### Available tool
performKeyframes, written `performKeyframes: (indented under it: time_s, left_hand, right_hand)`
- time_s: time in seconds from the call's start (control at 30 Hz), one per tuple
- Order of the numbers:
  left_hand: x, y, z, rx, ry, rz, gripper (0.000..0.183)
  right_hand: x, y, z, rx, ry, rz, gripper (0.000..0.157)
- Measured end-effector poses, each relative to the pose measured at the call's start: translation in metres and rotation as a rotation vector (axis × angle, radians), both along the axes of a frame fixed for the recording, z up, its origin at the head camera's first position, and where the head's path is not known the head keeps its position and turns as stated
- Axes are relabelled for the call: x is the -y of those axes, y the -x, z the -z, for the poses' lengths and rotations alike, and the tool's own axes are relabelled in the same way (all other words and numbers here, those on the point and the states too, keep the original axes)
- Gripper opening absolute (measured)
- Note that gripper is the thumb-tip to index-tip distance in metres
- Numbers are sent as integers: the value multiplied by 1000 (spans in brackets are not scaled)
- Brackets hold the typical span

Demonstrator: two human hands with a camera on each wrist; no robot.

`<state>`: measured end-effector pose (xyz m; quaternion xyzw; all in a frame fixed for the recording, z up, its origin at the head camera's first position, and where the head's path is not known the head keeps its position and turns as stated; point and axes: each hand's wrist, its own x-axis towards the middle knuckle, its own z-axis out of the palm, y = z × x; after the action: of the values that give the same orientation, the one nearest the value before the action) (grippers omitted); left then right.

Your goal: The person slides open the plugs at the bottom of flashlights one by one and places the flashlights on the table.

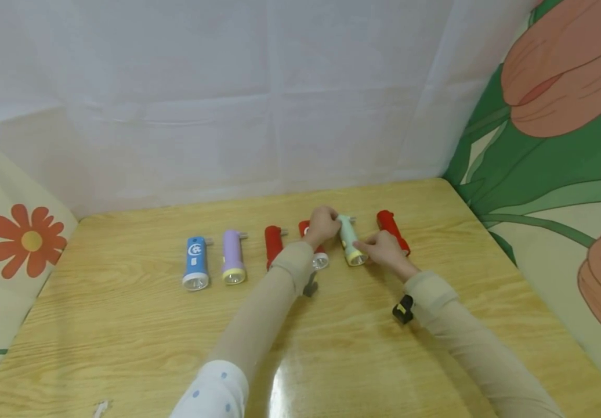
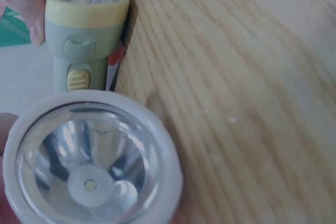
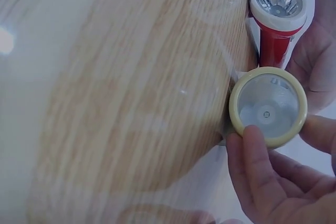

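A pale green flashlight [image 1: 348,235] with a yellow head lies on the table, its lens facing the near side. My left hand [image 1: 323,223] reaches over a red flashlight [image 1: 321,260] with a white rim and holds the green one by its tail end; its fingertips are partly hidden. At the yellow head, my right hand [image 1: 385,251] grips the rim between thumb and fingers. In the right wrist view the fingers [image 3: 256,153] curl about the yellow rim [image 3: 302,108]. The left wrist view shows the white-rimmed lens [image 2: 89,177] close up, with the green flashlight's yellow switch [image 2: 79,80] beyond it.
To the left lie a blue flashlight [image 1: 196,261], a purple flashlight [image 1: 232,255] and another red flashlight [image 1: 273,244], roughly in a row. One more red flashlight [image 1: 391,229] lies behind my right hand. A white cloth [image 1: 175,116] hangs behind the wooden table [image 1: 123,348].
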<state>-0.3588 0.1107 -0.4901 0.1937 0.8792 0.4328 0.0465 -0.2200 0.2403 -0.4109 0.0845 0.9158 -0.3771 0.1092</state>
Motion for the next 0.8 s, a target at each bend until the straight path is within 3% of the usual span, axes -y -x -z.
performKeyframes:
  time_s: [0.1, 0.23, 0.4, 0.6, 0.8]
  left_hand:
    - [5, -24, -36, 95, 56, -14, 13]
    - [8, -44, -56, 46, 70, -21, 18]
    - [8, -45, -58, 54, 80, 5, 36]
    - [8, -45, -61, 106, 66, 49, 43]
    - [10, -48, -65, 44, 79, 54, 43]
  right_hand:
    - [0, 0, 1, 5, 7, 0, 40]
    - [-2, -1, 2, -2, 12, -1, 39]
    - [-3, -3, 3, -18, 7, -8, 40]
    - [-4, -5, 2, -21, -6, -26, 42]
    - [-5, -9, 2, -59, 8, -33, 38]
